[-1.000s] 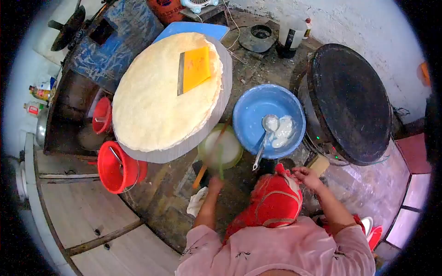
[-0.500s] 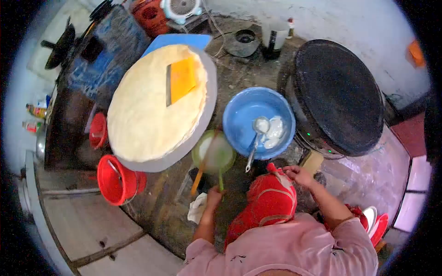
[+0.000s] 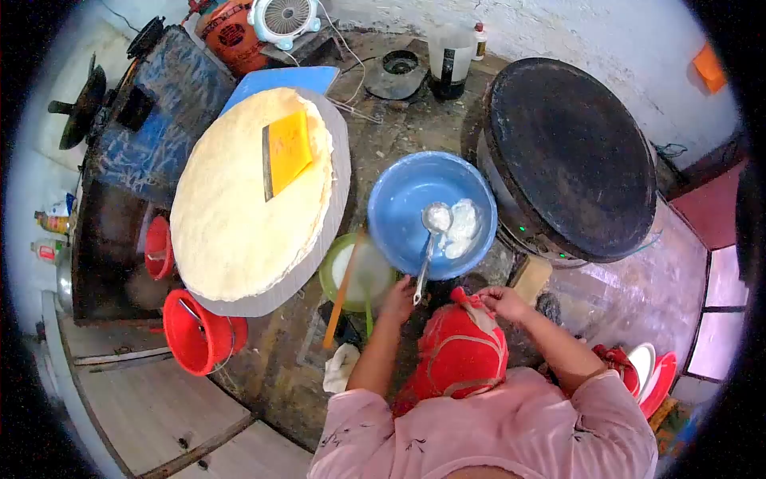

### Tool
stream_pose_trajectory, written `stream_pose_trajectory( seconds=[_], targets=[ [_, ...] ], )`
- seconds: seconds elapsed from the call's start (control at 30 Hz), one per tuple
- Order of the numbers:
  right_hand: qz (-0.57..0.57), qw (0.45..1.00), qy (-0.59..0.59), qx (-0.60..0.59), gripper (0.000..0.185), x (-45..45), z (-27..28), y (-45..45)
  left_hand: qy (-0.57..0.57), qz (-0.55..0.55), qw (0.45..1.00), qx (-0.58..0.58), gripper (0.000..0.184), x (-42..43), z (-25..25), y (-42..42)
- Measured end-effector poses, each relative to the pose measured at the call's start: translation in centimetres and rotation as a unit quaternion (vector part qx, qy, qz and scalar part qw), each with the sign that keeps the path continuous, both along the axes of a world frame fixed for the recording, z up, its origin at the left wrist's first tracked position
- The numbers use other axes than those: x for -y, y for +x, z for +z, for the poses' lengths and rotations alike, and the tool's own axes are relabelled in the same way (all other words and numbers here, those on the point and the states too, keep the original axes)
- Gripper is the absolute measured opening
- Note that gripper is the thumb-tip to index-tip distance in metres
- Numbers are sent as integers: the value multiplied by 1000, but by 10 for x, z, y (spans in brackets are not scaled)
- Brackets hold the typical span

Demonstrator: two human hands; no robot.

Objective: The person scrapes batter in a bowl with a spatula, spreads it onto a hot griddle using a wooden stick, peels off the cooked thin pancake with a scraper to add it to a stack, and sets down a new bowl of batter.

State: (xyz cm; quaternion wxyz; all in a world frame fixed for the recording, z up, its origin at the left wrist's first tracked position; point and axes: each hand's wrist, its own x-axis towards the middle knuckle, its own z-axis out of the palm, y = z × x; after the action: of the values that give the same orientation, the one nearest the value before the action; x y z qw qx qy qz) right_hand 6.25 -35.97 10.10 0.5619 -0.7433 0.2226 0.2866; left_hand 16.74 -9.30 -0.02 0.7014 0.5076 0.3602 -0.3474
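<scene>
My left hand (image 3: pixel 396 301) is beside the handle of a metal ladle (image 3: pixel 425 259), its fingers stretched towards it; I see no grip on the handle. The ladle's bowl lies in a blue basin (image 3: pixel 391 195) next to white batter (image 3: pixel 463 227). My right hand (image 3: pixel 504 304) is closed at the upper edge of a red cloth (image 3: pixel 463 343) with pale lines, fingertips pinched against it. Left of the basin stands a green bowl (image 3: pixel 325 279) of white contents, with a wooden stick (image 3: pixel 345 291) across it and a green handle (image 3: pixel 369 315) pointing towards me.
At right is a large round black griddle (image 3: pixel 570 152) with green lights. A stack of pale flatbreads (image 3: pixel 231 215) on a round board carries a yellow scraper (image 3: pixel 289 152). Red buckets (image 3: pixel 199 335) stand at left, a fan (image 3: pixel 283 17) at the back. A white rag (image 3: pixel 341 367) lies near my left forearm.
My left hand has left the green handle and moved up and right to the ladle's handle. My right hand stays at the red cloth. The whole view has shifted slightly.
</scene>
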Motion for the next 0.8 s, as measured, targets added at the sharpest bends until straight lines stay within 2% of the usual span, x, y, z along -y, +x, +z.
stream_pose_trajectory(
  seconds=[0.07,0.1,0.17,0.23,0.3,0.37,0.4,0.47,0.5,0.53,0.57,0.6,0.63,0.67,0.7,0.73,0.8],
  targets=[
    [7,1000,7,10,20,2,-4,-6,-256,1,967,-9,41,13,-8,11],
    [12,1000,15,18,21,3,-5,-9,-257,2,966,-7,41,21,-6,15],
    [35,999,1,4,22,12,-13,-24,-108,57,992,-30,38,37,3,18],
    [26,999,-4,48,22,21,-29,-41,-138,66,988,16,36,43,1,19],
    [23,999,-15,41,24,30,-37,-55,-164,73,982,61,34,44,11,20],
    [-82,995,52,3,23,35,-18,-64,-99,17,993,64,38,44,44,20],
    [-61,998,-6,24,21,36,-3,-64,-99,20,993,68,38,43,36,18],
    [-84,995,-6,45,21,48,-19,-82,-111,51,992,34,25,41,11,13],
    [-110,992,-4,58,20,50,-26,-90,-108,55,992,39,25,36,19,9],
    [-99,995,-21,0,20,46,16,-84,-101,17,992,72,26,28,36,1],
    [-84,994,-6,70,22,55,-8,-96,-93,-22,990,107,27,22,53,-6],
    [-66,993,-47,84,23,60,-15,-103,-108,12,988,113,28,21,83,-15],
    [-49,990,-89,99,25,60,-11,-106,-106,16,987,120,28,17,91,-24],
    [-44,990,-87,106,25,60,-5,-113,-126,45,984,117,28,11,98,-35],
    [-93,987,-71,113,30,54,20,-116,-146,75,980,114,27,4,106,-45],
    [-140,982,-52,117,35,49,31,-117,-186,125,964,144,24,-3,137,-61],
    [-117,985,-70,103,39,71,13,-129,-177,150,964,129,23,-32,137,-87]
  ],
)
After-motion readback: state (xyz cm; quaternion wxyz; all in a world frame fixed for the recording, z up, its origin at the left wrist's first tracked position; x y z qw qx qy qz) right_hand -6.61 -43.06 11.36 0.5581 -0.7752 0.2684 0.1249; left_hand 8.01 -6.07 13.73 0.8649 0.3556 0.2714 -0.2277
